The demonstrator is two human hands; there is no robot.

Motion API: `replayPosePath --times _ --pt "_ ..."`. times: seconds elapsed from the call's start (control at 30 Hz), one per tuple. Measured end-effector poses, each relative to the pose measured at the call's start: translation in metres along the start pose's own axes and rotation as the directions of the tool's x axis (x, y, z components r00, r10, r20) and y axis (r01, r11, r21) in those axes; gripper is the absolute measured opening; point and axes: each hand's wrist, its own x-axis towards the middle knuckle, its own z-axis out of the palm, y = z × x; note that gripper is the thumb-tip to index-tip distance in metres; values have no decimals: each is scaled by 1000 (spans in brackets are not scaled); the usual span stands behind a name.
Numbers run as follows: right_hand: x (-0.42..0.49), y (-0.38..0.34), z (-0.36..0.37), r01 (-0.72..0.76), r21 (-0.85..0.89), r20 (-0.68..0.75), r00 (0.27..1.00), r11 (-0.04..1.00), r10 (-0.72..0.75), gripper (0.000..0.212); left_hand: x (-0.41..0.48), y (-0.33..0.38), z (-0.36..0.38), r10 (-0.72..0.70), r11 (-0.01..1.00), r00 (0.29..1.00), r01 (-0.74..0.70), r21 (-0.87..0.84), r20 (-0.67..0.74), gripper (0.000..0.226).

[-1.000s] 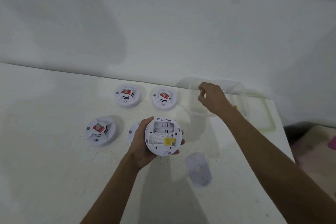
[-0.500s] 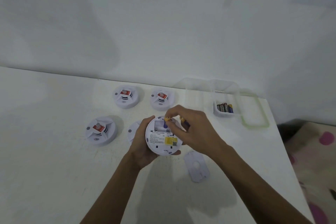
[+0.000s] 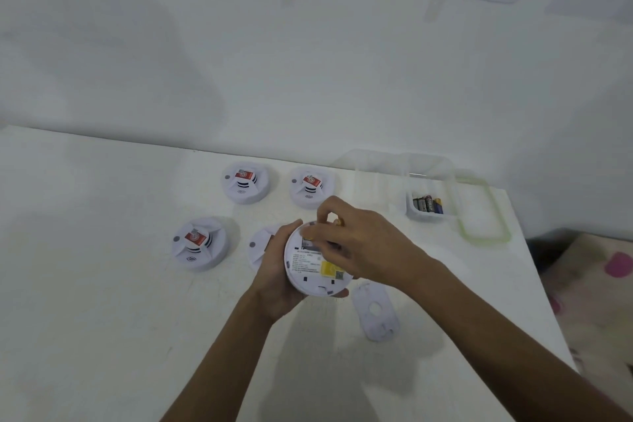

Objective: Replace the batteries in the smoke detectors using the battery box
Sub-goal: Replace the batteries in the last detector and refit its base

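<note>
My left hand (image 3: 274, 271) grips a round white smoke detector (image 3: 311, 271) turned back-up, its label and yellow sticker showing. My right hand (image 3: 359, 247) lies over the detector's battery bay at its top, fingers pinched on batteries (image 3: 337, 222); a gold tip shows between the fingers. The clear battery box (image 3: 430, 181) stands at the back right with several batteries (image 3: 428, 205) inside. The detector's white back cover (image 3: 376, 312) lies flat on the table just right of the held detector.
Three more detectors (image 3: 244, 181) (image 3: 310, 187) (image 3: 198, 243) sit face-up on the white table, and one (image 3: 260, 247) lies partly hidden behind my left hand. A green-rimmed lid (image 3: 483, 212) lies by the box. The table's right edge (image 3: 534, 271) drops to a patterned floor.
My right hand came from the battery box with batteries to the held detector and now presses lower over its battery bay. The left hand has kept holding the detector.
</note>
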Motion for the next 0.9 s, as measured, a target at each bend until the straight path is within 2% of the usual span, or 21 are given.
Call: replayPosePath --times 0.1,0.2,0.27,0.33,0.37,0.43,0.5,0.53,0.63,0.7,0.83,0.9 --pt "-1 1 -3 12 3 10 1000 1000 -12 19 -4 -2 2 86 993 995 -81 87 -55 40" --pt "-1 3 -6 35 -41 48 998 999 -33 24 -4 2 9 166 960 985 -174 219 56 46" --pt "0 3 -9 39 -34 57 998 999 -38 27 -5 7 11 175 959 978 -196 206 115 52" --pt "-1 0 -14 13 27 47 999 1000 -14 32 -8 11 16 168 967 978 -188 173 125 40" --pt "-2 -1 -15 -8 48 34 999 999 7 35 -9 13 17 174 971 979 -188 146 102 28" --pt "-2 -5 -18 -61 80 4 998 995 61 40 -7 11 14 210 965 977 -210 158 18 19" --pt "-2 -8 -22 -160 148 -13 986 976 163 41 -3 9 11 264 952 964 -262 156 6 41" --pt "-3 -9 -23 -216 197 -6 975 956 221 43 -3 9 12 248 957 968 -249 149 28 48" --pt "-4 -14 -22 -309 383 -63 932 871 358 44 -9 10 17 120 990 990 -125 70 79 27" --pt "-6 -15 -17 -323 491 -126 892 809 433 37 -9 8 16 69 996 991 -73 40 112 33" --pt "-11 -20 -4 -376 610 -159 804 698 573 24 -6 7 10 119 992 987 -123 32 105 41" --pt "-14 -24 5 -349 655 -226 756 670 615 18 -4 6 6 86 995 992 -89 38 89 54"
